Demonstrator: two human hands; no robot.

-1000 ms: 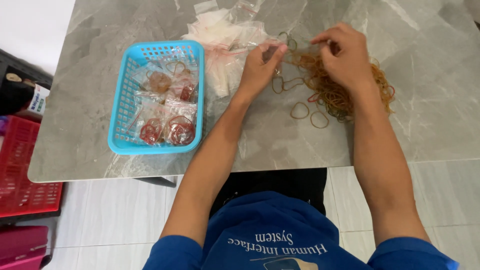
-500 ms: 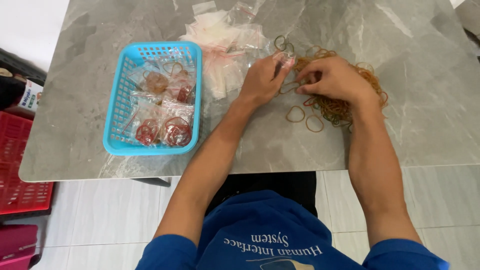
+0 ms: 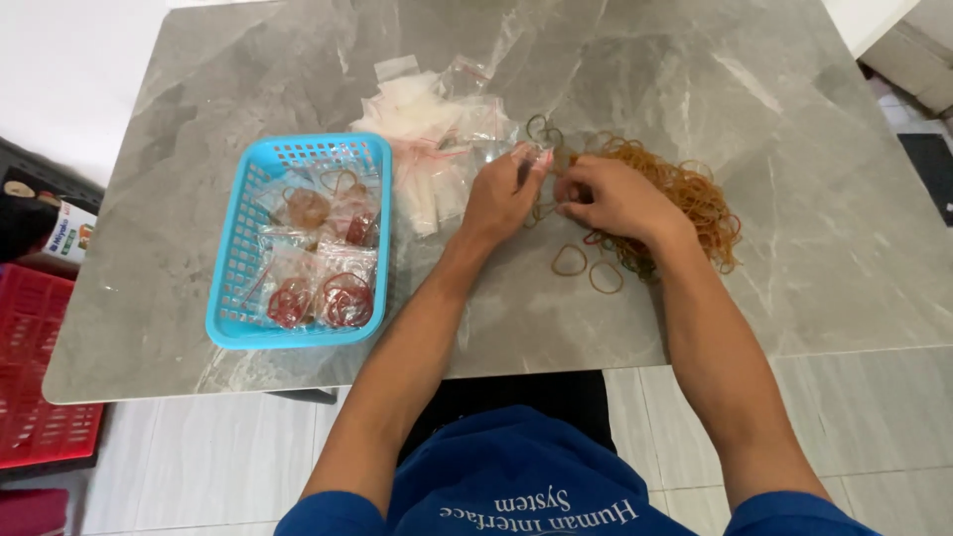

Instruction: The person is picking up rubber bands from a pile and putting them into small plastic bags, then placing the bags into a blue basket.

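Red plastic crates stand on the floor at the far left, beside the table; their contents I cannot see. On the grey marble table sits a light blue basket with a lattice wall; inside it lie several small clear bags, each already filled with rubber bands, some reddish and some brown; I judge this is the finished part of the work, and the basket is only partly full. Just right of the basket lies a loose heap of empty clear bags with thin red strips at the mouth; many are not yet used.

The left hand is half closed; its fingers pinch one clear bag near the opening, though the bag is hard to separate from the heap. The right hand is just beside it, fingers curled together; it seems to pinch a few rubber bands at the bag's mouth, but how many I cannot tell. Under and behind the right hand spreads a big tangled pile of brown rubber bands; some single bands lie apart, nearer to the person. Judging from this pile, much work is left.
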